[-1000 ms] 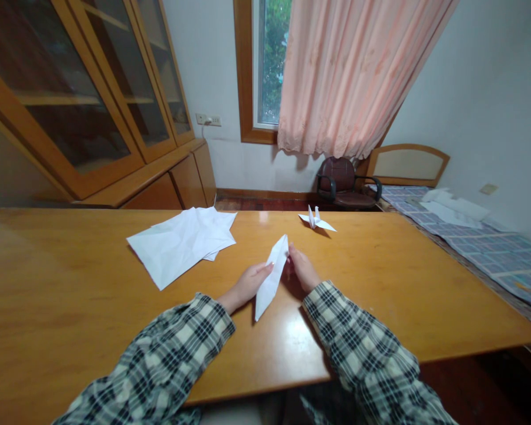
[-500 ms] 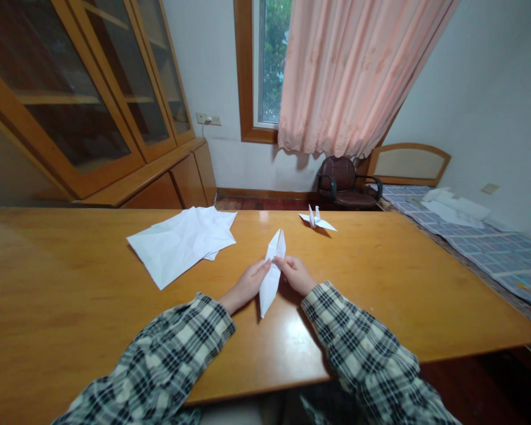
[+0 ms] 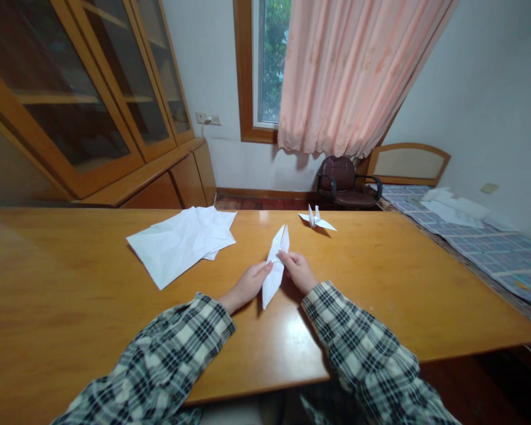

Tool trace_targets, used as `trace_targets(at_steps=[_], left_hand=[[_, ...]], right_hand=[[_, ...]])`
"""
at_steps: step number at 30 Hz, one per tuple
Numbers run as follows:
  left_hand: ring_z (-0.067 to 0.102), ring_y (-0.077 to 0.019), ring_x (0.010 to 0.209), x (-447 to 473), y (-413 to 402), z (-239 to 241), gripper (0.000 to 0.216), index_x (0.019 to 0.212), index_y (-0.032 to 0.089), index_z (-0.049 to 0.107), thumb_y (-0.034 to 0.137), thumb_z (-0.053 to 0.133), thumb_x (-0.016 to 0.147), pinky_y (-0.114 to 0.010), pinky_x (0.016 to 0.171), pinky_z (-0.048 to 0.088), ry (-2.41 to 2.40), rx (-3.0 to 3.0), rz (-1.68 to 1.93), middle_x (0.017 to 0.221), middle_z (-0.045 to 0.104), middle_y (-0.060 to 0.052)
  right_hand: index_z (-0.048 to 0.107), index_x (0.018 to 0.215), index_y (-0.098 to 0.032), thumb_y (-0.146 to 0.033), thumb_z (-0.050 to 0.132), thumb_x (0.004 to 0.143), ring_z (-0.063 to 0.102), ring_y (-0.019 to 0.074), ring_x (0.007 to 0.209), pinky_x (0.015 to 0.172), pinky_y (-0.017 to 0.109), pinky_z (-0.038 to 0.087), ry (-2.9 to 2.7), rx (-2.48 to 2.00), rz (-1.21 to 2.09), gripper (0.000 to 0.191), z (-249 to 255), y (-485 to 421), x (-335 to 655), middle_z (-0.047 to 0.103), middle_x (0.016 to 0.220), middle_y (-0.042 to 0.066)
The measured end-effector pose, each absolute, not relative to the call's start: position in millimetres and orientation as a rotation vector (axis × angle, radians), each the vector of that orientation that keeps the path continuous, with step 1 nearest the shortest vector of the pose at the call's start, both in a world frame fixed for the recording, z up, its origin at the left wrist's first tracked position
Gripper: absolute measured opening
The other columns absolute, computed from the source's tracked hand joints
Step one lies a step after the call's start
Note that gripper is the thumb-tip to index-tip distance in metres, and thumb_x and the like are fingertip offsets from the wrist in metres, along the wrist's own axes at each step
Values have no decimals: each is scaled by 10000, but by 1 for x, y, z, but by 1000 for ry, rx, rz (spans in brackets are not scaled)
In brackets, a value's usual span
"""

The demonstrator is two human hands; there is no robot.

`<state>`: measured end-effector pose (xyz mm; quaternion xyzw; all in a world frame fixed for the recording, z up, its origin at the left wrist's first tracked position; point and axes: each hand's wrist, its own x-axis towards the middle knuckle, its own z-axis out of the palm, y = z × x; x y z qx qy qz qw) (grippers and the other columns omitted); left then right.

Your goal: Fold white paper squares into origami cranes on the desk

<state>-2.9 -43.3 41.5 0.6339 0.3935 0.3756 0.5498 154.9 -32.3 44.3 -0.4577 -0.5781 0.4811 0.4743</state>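
Note:
A long, narrow piece of folded white paper is held just above the table, pointed at both ends and split at its far tip. My left hand pinches its left edge near the middle, thumb on top. From the right, my right hand grips it slightly farther up, with the thumb pressed on the upper face. The fingers beneath the paper are hidden. Beyond my right hand, a finished-looking paper crane stands with its wings spread.
Several loose white paper sheets lie overlapping on the wooden table, left of my hands. Past the far edge are a brown armchair and a glass-doored cabinet. At the right stands a bed with a checked cover.
The folded paper has shifted slightly up and to the right, tilting a little more. My right thumb has moved slightly up along it, while my left hand stays nearly in place.

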Motion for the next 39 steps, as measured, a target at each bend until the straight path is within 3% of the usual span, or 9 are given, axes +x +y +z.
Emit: trace_targets(at_steps=[6,12,19,29,39], left_hand=[[491,-145,640,-3,-44,45,498,826,111,604,572,417,850,-251,590,382,950,1523,955,711,596,-35],[504,-153,654,-3,-42,43,497,860,112,620,573,437,841,-252,596,393,960,1497,991,718,606,-36],[488,-144,626,-3,-41,41,459,769,124,589,556,450,840,-247,584,389,944,1539,929,664,573,-14],[538,-170,686,-3,-42,43,469,828,121,617,544,418,858,-266,641,422,1012,1605,996,751,628,-41],[525,-124,501,-2,-43,40,462,711,149,533,596,475,815,-233,508,414,943,1476,868,551,562,8]], right_hand=[[476,567,-183,-724,476,735,354,78,410,401,219,240,-1477,-1119,1278,567,44,-36,151,391,419,-59],[462,558,-176,-641,498,782,327,73,442,427,218,233,-1589,-1102,1203,518,41,-38,150,372,448,-60],[514,614,-156,-601,504,791,365,90,530,489,218,292,-1559,-1124,1114,479,38,-32,153,417,539,-35],[484,584,-176,-670,473,775,347,79,425,415,217,252,-1494,-1131,1235,530,42,-35,151,374,441,-61],[504,601,-170,-611,506,780,361,91,491,466,223,281,-1509,-1132,1080,476,47,-36,152,405,501,-45]])
